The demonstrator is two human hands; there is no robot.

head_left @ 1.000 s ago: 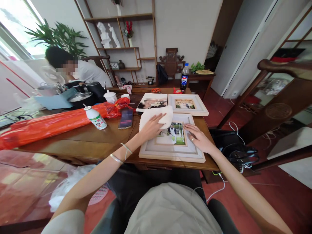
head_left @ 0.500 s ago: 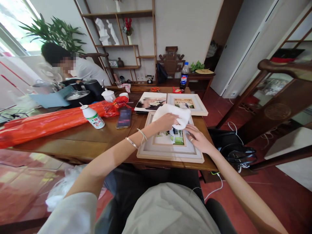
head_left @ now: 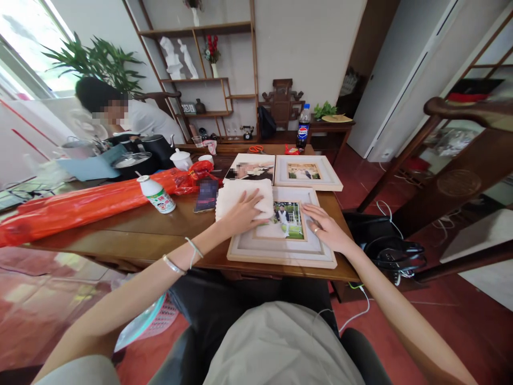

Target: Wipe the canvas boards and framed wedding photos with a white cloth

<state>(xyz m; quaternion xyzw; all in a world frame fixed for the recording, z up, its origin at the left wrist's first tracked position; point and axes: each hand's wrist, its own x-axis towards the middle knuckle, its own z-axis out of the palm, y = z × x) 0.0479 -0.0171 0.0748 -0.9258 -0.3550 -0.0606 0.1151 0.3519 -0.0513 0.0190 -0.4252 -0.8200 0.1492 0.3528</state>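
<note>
A white picture frame [head_left: 280,251] with a photo lies flat at the near edge of the wooden table [head_left: 132,230]. My left hand [head_left: 240,214] lies flat, fingers spread, pressing a white cloth [head_left: 236,193] onto the frame's upper left corner. My right hand [head_left: 326,227], a ring on one finger, rests flat on the frame's right side, fingers stretched out. Behind it lie a second white frame [head_left: 308,172] and a loose photo print [head_left: 250,168].
A phone [head_left: 207,193], a small white bottle [head_left: 157,194] and a long orange plastic bag [head_left: 76,206] lie left of the frames. Another person [head_left: 120,115] sits at the far left behind pots. A cola bottle [head_left: 303,126] stands at the back. A black bag [head_left: 385,246] sits on the floor right.
My left hand has swept the cloth from the frame's upper right back to its upper left corner, uncovering the photo. My right hand has stayed on the frame.
</note>
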